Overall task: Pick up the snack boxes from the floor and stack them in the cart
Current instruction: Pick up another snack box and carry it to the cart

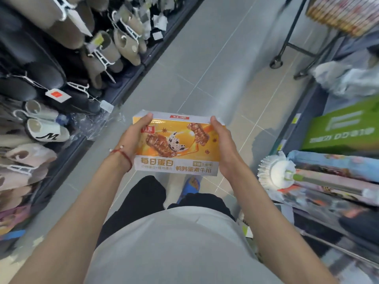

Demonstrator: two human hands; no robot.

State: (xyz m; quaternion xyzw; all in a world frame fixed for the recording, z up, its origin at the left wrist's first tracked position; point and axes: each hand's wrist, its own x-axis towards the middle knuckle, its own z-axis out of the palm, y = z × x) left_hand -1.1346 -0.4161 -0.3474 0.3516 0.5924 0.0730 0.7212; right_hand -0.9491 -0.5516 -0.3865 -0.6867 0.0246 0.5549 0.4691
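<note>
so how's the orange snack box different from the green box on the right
The orange snack box is held above the floor between the left hand and right hand; the green box rests on the right-hand shelving, untouched. The snack box carries food pictures; the green box shows only white print. Both are printed rectangular boxes.

The grey tiled floor runs open down the middle of the aisle, where the left hand and right hand hold the snack box clear of both sides. Hanging slippers crowd the left edge. On the right a mop head juts out near the forearm, with a green carton and a metal stand beyond.
</note>
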